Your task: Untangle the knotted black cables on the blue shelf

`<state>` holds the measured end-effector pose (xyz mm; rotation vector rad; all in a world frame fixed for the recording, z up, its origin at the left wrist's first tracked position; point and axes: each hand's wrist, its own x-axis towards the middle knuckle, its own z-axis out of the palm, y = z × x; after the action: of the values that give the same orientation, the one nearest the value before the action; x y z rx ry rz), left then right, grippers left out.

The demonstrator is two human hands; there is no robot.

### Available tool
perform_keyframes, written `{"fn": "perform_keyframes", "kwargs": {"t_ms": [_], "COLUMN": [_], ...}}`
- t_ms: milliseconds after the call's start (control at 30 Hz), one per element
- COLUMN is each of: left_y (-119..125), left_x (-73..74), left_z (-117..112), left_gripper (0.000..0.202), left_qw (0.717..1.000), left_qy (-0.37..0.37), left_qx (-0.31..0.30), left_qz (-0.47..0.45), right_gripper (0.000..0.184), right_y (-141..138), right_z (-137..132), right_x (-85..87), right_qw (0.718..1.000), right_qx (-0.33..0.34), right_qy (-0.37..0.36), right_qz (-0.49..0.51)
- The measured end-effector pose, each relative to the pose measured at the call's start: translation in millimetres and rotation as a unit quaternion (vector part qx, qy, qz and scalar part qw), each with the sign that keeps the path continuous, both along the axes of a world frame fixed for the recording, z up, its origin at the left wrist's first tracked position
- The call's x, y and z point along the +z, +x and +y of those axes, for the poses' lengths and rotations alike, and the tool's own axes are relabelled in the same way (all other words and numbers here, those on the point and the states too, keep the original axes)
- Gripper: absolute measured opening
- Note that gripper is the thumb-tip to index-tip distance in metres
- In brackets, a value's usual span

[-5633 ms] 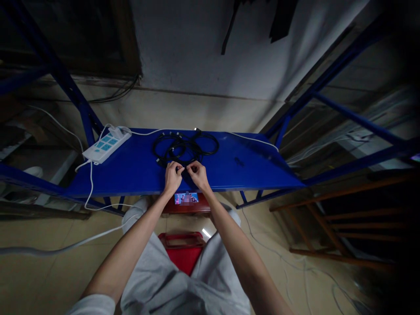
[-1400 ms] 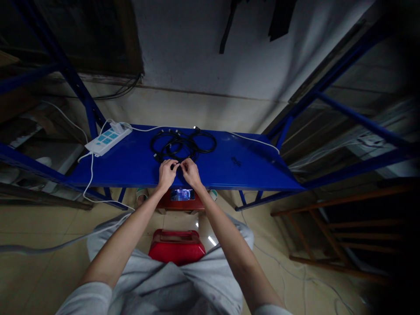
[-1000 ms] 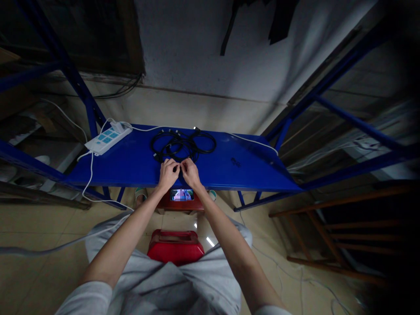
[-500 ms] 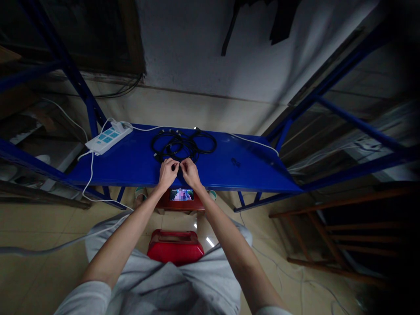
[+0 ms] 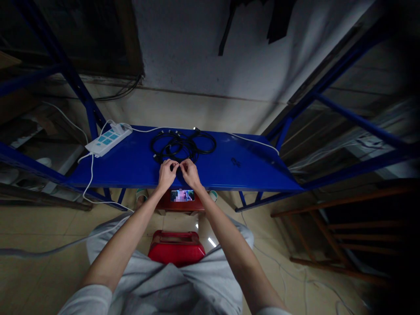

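On the blue metal shelf (image 5: 131, 168) lie several coiled black cables (image 5: 183, 146). My left hand (image 5: 166, 173) and my right hand (image 5: 190, 172) meet at the near edge of the coils, fingertips pinched together on a short stretch of black cable between them. Both hands rest low on the shelf near its front edge. What exactly sits between the fingertips is too small and dark to make out beyond the cable.
A white power strip (image 5: 107, 140) with white cords lies at the shelf's back left. A lit phone (image 5: 182, 195) rests on a red-brown stool below the shelf, a red stool (image 5: 177, 246) nearer me. Blue rack posts stand on both sides; wooden frames lie at right.
Since 5.6 s ago the view has shifted slightly and my legs have spread wider. Over the last second my hands have stayed pinched at the same spot on the cable.
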<state>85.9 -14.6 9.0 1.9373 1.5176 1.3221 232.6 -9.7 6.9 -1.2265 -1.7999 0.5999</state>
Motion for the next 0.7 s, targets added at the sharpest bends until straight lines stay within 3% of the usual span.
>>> {"fn": "perform_keyframes", "kwargs": {"t_ms": [233,367,700], "left_y": [0.4,0.1,5.8], "left_x": [-1.7,0.9,5.6], "left_z": [1.5,-1.4,-8.3], "left_gripper": [0.009,0.010,0.010], "left_qw": [1.000,0.999,0.992], "left_qy": [-0.005,0.006,0.017], "left_qx": [0.027,0.000,-0.001], "left_qz": [-0.006,0.032,0.125], "right_gripper": [0.015,0.014,0.016], "right_y": [-1.1,-1.4,0.8], "right_z": [-5.0,-5.4,-0.5], "right_x": [4.6,4.9,-2.2], "right_qw": [0.999,0.999,0.999], "right_qx": [0.008,0.008,-0.018], "right_qy": [0.018,0.018,0.016], "right_qz": [-0.029,-0.028,0.022]}}
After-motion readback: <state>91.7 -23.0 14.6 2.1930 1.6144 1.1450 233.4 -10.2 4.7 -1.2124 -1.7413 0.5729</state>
